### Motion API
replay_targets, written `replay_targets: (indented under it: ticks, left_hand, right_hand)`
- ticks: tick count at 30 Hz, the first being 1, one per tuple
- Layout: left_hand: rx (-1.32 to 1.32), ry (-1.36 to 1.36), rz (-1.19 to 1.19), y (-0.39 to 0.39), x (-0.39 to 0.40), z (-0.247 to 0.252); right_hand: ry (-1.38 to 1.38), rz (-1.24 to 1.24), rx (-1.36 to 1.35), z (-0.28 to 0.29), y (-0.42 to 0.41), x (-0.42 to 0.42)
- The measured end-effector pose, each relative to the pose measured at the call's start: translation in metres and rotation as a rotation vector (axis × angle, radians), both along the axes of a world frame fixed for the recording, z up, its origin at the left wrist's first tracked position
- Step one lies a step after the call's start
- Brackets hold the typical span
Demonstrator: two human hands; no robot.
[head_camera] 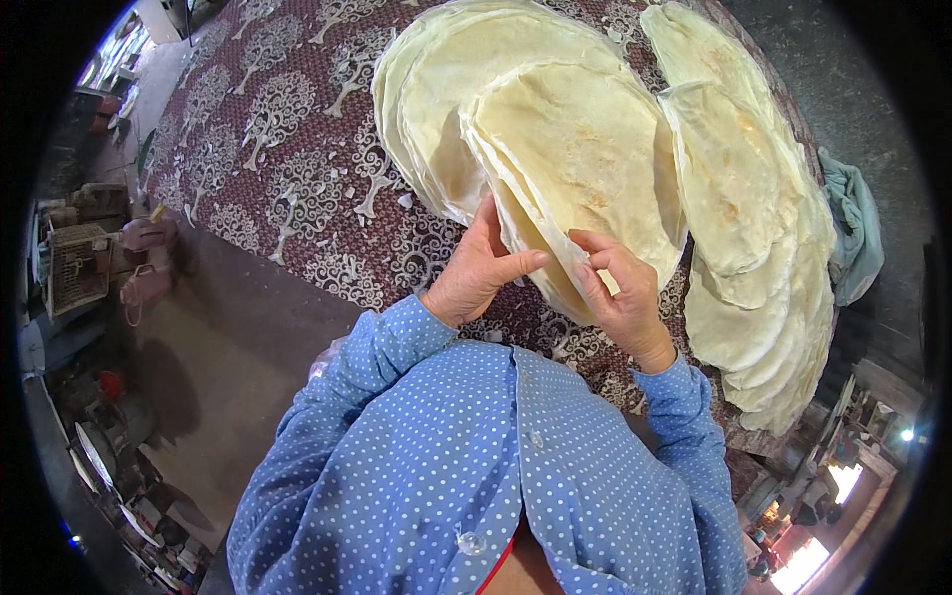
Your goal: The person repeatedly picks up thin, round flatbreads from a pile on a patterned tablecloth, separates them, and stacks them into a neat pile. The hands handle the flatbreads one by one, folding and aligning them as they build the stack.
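In front of me a round, thin, pale sheet of flatbread (573, 141) with light brown spots is tilted up, its near-left edge parted into layers. My right hand (621, 286) pinches that edge between thumb and fingers. At the left side my left hand (487, 268) holds the layers, its fingers partly hidden behind them and its thumb across the front. Beneath and beyond lies a stack of similar flatbread sheets (428, 104), edges fanned to the left.
To the right, folded flatbreads (744, 327) overlap in a long row. A patterned tablecloth (312, 245) with tree motifs carries scattered crumbs. A bluish-green cloth (855, 223) lies past the right edge. Pink containers (145, 286) and a wire crate (78, 268) stand at the left.
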State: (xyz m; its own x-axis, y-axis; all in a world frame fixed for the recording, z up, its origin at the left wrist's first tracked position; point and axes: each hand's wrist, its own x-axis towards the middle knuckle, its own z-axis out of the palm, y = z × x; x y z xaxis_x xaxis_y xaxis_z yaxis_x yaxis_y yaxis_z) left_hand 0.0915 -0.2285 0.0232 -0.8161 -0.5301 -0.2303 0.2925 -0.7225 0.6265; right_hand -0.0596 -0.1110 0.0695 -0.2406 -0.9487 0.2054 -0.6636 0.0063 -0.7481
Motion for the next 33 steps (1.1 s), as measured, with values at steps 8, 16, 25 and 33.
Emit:
replay_targets:
  ticks: [8,16,25,33]
  left_hand:
    - [0.018,-0.08,0.016,0.001,0.0,0.005]
    - [0.086,-0.079,0.044,0.001,-0.002,0.014]
    - [-0.082,-0.175,0.179,0.014,-0.022,0.001]
    - [-0.576,-0.069,0.055,-0.029,-0.062,0.07]
  right_hand:
    - [-0.082,-0.02,0.008,-0.006,0.004,-0.001]
    - [0.044,-0.163,-0.082,-0.009,0.009,-0.004]
    - [0.354,-0.082,-0.122,-0.013,0.005,0.009]
    - [0.017,-0.336,0.172,0.082,0.006,-0.055]
